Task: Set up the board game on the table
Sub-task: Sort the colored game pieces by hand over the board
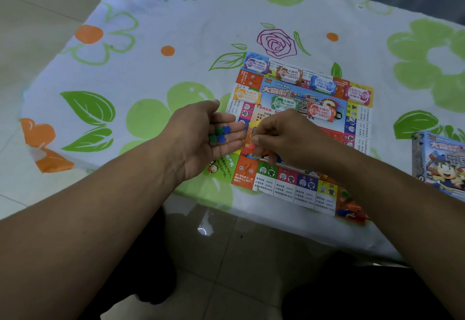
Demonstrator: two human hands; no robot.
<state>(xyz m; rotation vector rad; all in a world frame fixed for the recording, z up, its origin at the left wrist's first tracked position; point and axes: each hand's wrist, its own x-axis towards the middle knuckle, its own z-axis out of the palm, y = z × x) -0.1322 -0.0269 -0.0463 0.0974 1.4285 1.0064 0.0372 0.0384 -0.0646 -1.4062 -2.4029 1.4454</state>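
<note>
A colourful paper game board (297,186) lies flat on the table with several stacks of play money (322,113) spread over its far half. My left hand (201,133) hovers palm up at the board's left edge, cupping several small blue and green plastic pieces (219,134). My right hand (284,136) hangs over the board's middle with fingertips curled together; whether it pinches a piece I cannot tell. More small pieces (348,207), orange, blue and green, lie on the board's near right corner.
The table wears a floral cloth (141,68) in green and orange. The game's box (440,166) lies at the right edge. The table's near edge runs just below the board, with tiled floor (226,256) beneath.
</note>
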